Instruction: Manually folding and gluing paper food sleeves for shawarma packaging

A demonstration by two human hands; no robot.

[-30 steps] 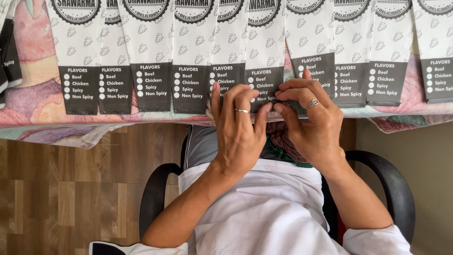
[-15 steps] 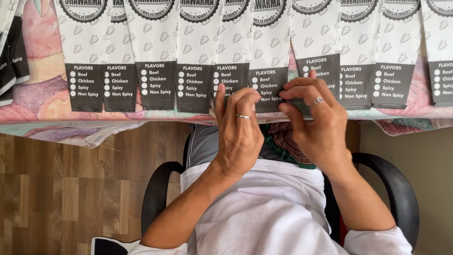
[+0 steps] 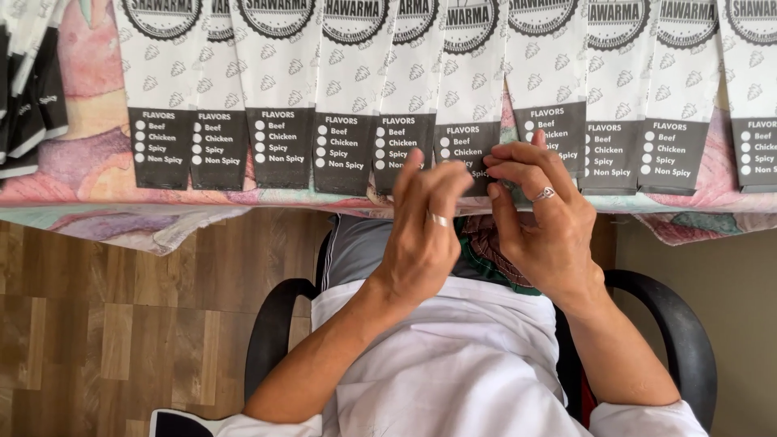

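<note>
Moved: since the earlier frame we see our left hand [image 3: 422, 235] lifted off, fingers blurred and loose, gripping nothing.
Bag: white paper sleeve with a black checklist panel [image 3: 468, 113], mid-row at the near table edge.
Right hand [image 3: 541, 217]: fingertips pinching its lower corner.
Around: pastel patterned tablecloth [image 3: 81, 154], black chair arm [image 3: 678, 324].

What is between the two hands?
Between the left hand and right hand, the head view shows the dark bottom edge of one paper sleeve, over patterned cloth.
</note>
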